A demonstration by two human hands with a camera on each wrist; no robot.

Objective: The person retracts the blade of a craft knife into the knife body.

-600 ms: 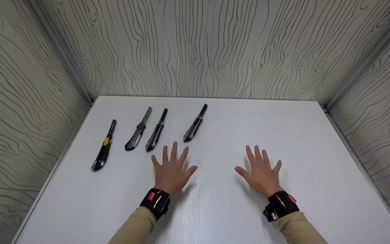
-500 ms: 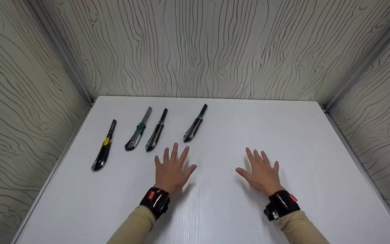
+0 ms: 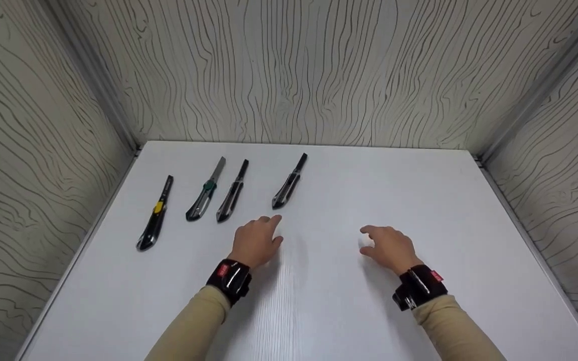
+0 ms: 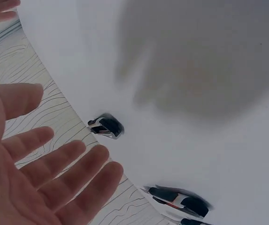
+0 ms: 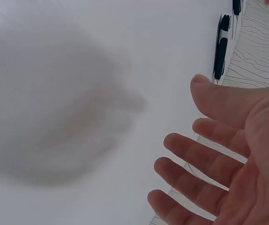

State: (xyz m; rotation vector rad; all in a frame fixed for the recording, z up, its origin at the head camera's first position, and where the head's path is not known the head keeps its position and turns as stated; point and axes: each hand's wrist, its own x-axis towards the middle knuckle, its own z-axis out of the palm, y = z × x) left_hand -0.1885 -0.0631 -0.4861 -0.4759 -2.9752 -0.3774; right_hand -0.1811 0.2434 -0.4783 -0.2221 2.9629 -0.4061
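Note:
My left hand (image 3: 255, 243) hovers over the white table, holding nothing. Its fingers are loosely bent, as the left wrist view also shows. Just beyond its fingertips lies a utility knife with a black blade (image 3: 288, 189), apart from the hand. To the left lie a second similar dark utility knife (image 3: 231, 200), a utility knife with a green slider (image 3: 201, 203) and one with a yellow slider (image 3: 153, 225). On the right side, my right hand (image 3: 390, 248) is also above the table, its fingers relaxed and nothing in its grasp.
The white table (image 3: 394, 185) is bounded by wood-grain patterned panels (image 3: 289, 75) at the back and both sides. Each wrist wears a black strap with a device, such as the left wrist strap (image 3: 230, 281).
Both hands had fingers spread wide and straight; now the fingers have drawn together and bent loosely. The knives lie as before, with only a slight shift of the view.

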